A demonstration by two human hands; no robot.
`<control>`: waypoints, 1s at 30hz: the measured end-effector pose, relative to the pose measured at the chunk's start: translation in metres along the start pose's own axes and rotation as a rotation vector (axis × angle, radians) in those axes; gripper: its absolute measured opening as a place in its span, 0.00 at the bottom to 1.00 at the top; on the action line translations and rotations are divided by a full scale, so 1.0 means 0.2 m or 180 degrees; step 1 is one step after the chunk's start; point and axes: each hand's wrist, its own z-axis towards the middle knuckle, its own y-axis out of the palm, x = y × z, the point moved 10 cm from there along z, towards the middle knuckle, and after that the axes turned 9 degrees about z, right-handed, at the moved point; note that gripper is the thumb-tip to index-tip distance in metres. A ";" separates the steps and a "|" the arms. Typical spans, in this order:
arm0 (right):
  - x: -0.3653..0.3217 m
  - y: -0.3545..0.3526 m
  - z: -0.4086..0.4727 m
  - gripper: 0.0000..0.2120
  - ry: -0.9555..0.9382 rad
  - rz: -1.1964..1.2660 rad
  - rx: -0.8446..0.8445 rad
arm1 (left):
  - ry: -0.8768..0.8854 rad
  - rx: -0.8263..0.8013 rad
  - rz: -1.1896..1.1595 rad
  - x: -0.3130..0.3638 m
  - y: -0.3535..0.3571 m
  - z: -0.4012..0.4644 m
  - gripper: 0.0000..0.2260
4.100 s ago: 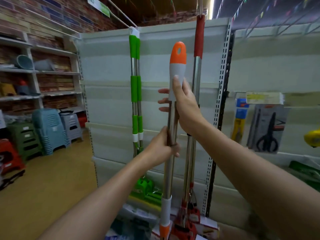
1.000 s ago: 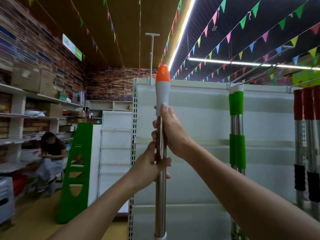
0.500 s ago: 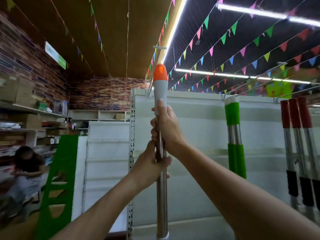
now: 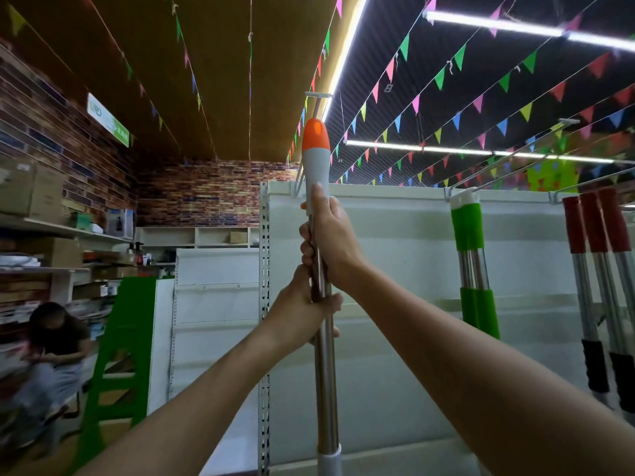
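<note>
I hold a mop pole (image 4: 324, 372) upright in front of a white display panel (image 4: 395, 255). The pole is steel with a grey grip and an orange cap (image 4: 315, 135) at its top. My right hand (image 4: 331, 242) grips the pole just under the grey grip, thumb lying up along it. My left hand (image 4: 302, 314) grips the steel shaft right below the right hand. The orange cap reaches above the panel's top edge, close to a metal hook rod (image 4: 318, 97) that juts out there. The pole's lower end is out of view.
Green-handled mops (image 4: 470, 255) hang on a hook to the right, red-handled mops (image 4: 598, 242) further right. A perforated upright (image 4: 264, 304) runs beside my pole. A green step stool (image 4: 117, 355) and a crouching person (image 4: 51, 345) are at the left, with stocked shelves (image 4: 51, 231) behind.
The view has tilted upward from the lower shelf to the ceiling. The pole's orange cap has risen above the panel's top edge toward the hook rod. Both hands keep their grip.
</note>
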 end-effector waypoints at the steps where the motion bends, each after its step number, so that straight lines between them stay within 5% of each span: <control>1: 0.00 -0.01 0.01 0.18 0.0000 0.0003 0.0001 | -0.0001 -0.0002 0.0002 0.00 0.00 0.01 0.16; 30: 0.07 -0.02 0.13 0.18 -0.0188 -0.0350 0.0060 | -0.0098 0.0064 -0.0291 -0.07 -0.01 0.08 0.15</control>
